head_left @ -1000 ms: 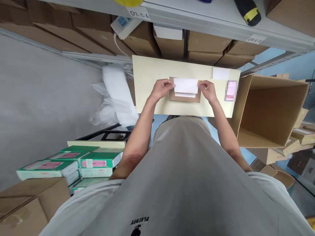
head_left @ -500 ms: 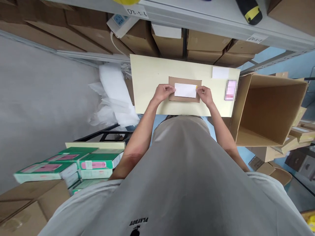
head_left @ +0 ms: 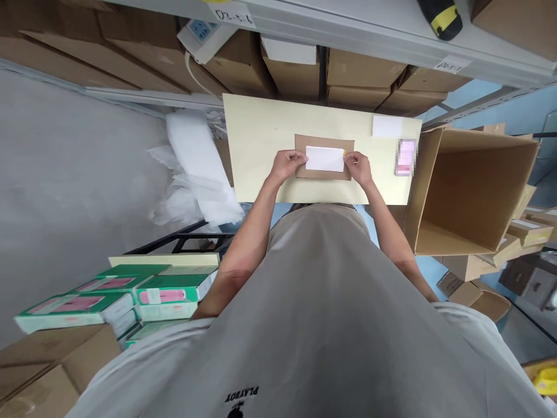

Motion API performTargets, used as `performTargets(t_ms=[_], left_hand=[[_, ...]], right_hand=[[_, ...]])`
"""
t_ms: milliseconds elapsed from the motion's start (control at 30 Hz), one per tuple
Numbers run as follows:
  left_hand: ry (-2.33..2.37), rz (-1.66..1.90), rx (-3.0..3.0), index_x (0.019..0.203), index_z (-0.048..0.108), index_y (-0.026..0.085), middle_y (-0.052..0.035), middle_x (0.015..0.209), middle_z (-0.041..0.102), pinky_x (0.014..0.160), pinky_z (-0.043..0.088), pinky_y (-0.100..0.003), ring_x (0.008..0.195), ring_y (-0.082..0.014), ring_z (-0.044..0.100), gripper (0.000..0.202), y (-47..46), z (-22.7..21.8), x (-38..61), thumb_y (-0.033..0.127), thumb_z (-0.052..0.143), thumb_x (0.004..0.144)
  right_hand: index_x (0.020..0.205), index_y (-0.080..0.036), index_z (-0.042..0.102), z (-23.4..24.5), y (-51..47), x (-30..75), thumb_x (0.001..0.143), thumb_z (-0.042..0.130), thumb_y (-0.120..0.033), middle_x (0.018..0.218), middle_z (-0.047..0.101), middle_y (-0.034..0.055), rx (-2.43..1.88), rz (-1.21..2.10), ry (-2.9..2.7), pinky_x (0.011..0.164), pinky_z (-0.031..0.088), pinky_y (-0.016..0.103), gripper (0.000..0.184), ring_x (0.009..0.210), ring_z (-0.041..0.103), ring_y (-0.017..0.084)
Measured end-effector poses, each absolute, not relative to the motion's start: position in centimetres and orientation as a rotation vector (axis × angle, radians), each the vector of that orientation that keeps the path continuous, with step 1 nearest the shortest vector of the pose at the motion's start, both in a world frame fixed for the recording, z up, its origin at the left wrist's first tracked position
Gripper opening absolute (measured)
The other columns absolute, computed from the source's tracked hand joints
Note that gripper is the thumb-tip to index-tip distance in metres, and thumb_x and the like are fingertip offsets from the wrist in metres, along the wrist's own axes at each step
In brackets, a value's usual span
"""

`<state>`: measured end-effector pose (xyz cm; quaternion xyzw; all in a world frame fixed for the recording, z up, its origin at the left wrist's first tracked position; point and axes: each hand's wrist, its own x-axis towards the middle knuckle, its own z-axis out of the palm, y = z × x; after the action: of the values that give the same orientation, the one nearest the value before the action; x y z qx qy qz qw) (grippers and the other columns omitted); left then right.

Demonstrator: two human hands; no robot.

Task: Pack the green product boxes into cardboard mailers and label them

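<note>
With our left hand (head_left: 287, 165) we pinched the white card (head_left: 324, 159) at its nine o'clock edge, and with our right hand (head_left: 359, 168) at its three o'clock edge. We had the card over the cardboard (head_left: 324, 141), which lay on the pale board (head_left: 261, 133). Toward two o'clock we saw a white slip (head_left: 387, 125); at three, a blurred pink thing (head_left: 405, 157), then an open carton (head_left: 474, 191). At nine was white sheeting (head_left: 189, 142), at eight, green boxes (head_left: 167, 281), at twelve, a shelf (head_left: 348, 35).
</note>
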<state>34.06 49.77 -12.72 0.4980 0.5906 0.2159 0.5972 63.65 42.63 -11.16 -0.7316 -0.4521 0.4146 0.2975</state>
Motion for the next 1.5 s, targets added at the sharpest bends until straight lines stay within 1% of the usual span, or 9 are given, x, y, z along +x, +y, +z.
performTargets(t_ms=[133,233,433,733,867,1033,1167,1367,1500], left_hand=[[1.373,0.513,1.146,0.085,0.089,0.019,-0.0051,0.086,0.08,0.082,0.052,-0.033,0.084,-0.0199,0.066,0.017,49.8,-13.0,34.1,0.034,0.093,0.079],[1.364,0.519,1.14,0.084,0.089,0.019,-0.0039,0.083,0.078,0.08,0.049,-0.033,0.08,-0.0183,0.063,0.014,49.7,-13.0,34.2,0.032,0.092,0.079],[1.373,0.538,1.144,0.08,0.088,0.019,0.0009,0.067,0.06,0.069,0.039,-0.032,0.068,-0.0146,0.047,0.013,49.6,-12.9,34.4,0.031,0.089,0.078],[1.359,0.554,1.184,0.077,0.085,0.021,0.0032,0.061,0.045,0.065,0.033,-0.032,0.064,-0.0147,0.039,0.015,49.7,-12.9,34.3,0.036,0.087,0.077],[1.382,0.539,1.182,0.079,0.086,0.022,0.0029,0.063,0.048,0.067,0.036,-0.033,0.065,-0.0157,0.041,0.012,49.6,-12.8,34.4,0.034,0.087,0.08],[1.382,0.502,1.213,0.081,0.087,0.023,0.0024,0.062,0.05,0.069,0.041,-0.035,0.066,-0.0182,0.048,0.01,49.6,-12.7,34.3,0.032,0.087,0.083],[1.393,0.498,1.217,0.082,0.088,0.023,0.003,0.062,0.05,0.07,0.041,-0.034,0.066,-0.0177,0.048,0.008,49.5,-12.6,34.3,0.03,0.087,0.084],[1.442,0.503,1.226,0.082,0.086,0.022,0.0045,0.062,0.047,0.07,0.038,-0.033,0.065,-0.0166,0.043,0.013,49.0,-12.3,34.8,0.035,0.084,0.085],[1.472,0.502,1.288,0.085,0.083,0.021,0.0028,0.068,0.053,0.076,0.043,-0.033,0.07,-0.0176,0.05,0.011,48.5,-11.7,35.1,0.032,0.08,0.086]], right_hand=[[0.095,-0.024,0.077,-11.3,42.6,63.7,0.1,0.073,-0.048,0.108,0.084,0.0084,-1.952,1.113,-1.217,0.103,0.063,0.047,0.025,0.101,0.074,0.027],[0.096,-0.024,0.076,-11.5,42.6,63.8,0.102,0.073,-0.052,0.107,0.082,0.0084,-1.966,1.098,-1.238,0.101,0.063,0.047,0.029,0.096,0.073,0.026],[0.096,-0.024,0.075,-11.6,42.5,63.6,0.102,0.072,-0.061,0.103,0.081,0.0075,-1.942,1.068,-1.242,0.093,0.062,0.043,0.037,0.089,0.068,0.023],[0.095,-0.024,0.075,-10.9,42.5,63.1,0.101,0.071,-0.049,0.102,0.081,0.0069,-1.977,1.044,-1.22,0.089,0.061,0.04,0.026,0.085,0.066,0.021],[0.096,-0.023,0.075,-10.6,42.5,62.9,0.102,0.07,-0.045,0.104,0.08,0.0074,-2.008,1.049,-1.22,0.091,0.061,0.04,0.023,0.088,0.067,0.022],[0.098,-0.023,0.076,-10.8,42.4,62.9,0.104,0.069,-0.049,0.104,0.079,0.0074,-2.015,1.056,-1.242,0.093,0.061,0.04,0.027,0.09,0.067,0.022],[0.098,-0.023,0.075,-10.9,42.2,62.8,0.105,0.068,-0.047,0.105,0.078,0.0069,-2.02,1.047,-1.254,0.093,0.059,0.038,0.025,0.09,0.066,0.021],[0.096,-0.023,0.073,-10.6,42.1,62.4,0.105,0.065,-0.04,0.105,0.078,0.0069,-2.017,1.007,-1.257,0.095,0.059,0.038,0.021,0.09,0.066,0.021],[0.093,-0.025,0.072,-10.3,41.9,62.1,0.105,0.065,-0.041,0.101,0.074,0.0053,-2.036,0.974,-1.266,0.094,0.059,0.039,0.021,0.089,0.065,0.021]])
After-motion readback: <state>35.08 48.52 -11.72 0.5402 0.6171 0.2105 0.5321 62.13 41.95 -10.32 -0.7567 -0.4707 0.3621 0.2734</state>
